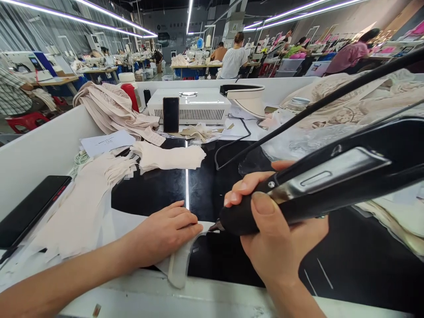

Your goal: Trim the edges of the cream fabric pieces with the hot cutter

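Note:
My left hand (168,234) lies flat, fingers stretched out, on pale cut fabric (180,265) near the front of a glossy black work surface (155,190). One narrow end of the fabric hangs toward the table's front edge. In my right hand (274,238) is a thick black corded hand tool (314,181) with a silver lever, fingers and thumb wrapped around its front end. Its small dark metal tip (217,226) meets the fabric's edge just right of my left fingertips. Beyond my hands sits a stack of cut cream fabric pieces (172,157).
More cut pieces (79,203) and a black phone-like device (33,207) lie at left. At the back stand a white vented box (198,108), an upright phone (171,115) and heaped fabric (109,104). A black cable (314,106) crosses the right side. People sew farther off.

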The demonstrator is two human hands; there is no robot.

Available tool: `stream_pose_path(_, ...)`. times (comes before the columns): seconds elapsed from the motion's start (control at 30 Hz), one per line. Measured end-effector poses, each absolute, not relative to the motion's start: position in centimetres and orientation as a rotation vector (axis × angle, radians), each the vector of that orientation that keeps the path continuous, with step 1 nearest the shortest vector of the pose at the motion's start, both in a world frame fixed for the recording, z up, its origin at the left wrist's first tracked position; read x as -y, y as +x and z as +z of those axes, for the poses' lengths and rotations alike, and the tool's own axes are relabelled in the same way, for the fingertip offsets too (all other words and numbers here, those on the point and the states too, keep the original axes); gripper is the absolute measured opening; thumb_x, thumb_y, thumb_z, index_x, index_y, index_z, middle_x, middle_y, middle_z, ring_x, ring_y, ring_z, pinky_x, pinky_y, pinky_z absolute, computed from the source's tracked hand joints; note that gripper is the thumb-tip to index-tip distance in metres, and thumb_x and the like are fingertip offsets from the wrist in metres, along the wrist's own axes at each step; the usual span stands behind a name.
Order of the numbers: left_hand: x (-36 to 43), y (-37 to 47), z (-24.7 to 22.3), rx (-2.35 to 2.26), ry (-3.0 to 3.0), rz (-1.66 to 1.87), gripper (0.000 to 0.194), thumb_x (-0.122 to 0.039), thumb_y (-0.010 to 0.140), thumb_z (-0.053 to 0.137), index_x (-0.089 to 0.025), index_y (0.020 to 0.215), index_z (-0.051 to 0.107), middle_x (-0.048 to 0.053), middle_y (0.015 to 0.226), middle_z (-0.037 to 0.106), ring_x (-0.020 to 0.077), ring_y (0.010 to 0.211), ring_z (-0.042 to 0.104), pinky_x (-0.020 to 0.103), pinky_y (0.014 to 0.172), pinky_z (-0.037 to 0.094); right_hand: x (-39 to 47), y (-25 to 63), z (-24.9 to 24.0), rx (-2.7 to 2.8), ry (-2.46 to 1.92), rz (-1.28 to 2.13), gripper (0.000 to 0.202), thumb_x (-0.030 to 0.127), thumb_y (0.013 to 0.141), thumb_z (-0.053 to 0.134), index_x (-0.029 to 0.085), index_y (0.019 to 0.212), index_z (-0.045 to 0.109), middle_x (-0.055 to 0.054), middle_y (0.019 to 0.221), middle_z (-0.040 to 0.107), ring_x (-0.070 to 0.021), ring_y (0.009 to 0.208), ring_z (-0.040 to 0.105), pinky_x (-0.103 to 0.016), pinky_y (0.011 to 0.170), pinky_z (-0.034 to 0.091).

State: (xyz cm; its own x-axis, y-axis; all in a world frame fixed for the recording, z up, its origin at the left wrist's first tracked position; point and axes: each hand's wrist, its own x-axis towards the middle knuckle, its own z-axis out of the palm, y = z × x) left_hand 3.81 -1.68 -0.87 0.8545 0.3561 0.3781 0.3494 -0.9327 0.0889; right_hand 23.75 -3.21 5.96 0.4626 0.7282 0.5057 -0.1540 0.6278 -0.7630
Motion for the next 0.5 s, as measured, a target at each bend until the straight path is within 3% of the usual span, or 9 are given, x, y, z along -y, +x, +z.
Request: stream_pose_path(0.5, 1.4, 3.8, -0.8, -0.564, 2.967, 0.597, 0.031, -0.007, 0.109, 0.048, -0.013, 0.135, 0.065, 0.011, 0.122, 0.074, 0.0208, 0.114, 0.072, 0.046, 0.125, 0.050, 2.9, 24.6, 5.8, 0.960, -0.709, 0.515, 0.043, 0.038, 0.080, 0.098, 0.027, 0.110, 0.070, 0.005, 0.075, 0.074, -0.0158, 0.052, 0.065, -0.030, 0.047, 0.056)
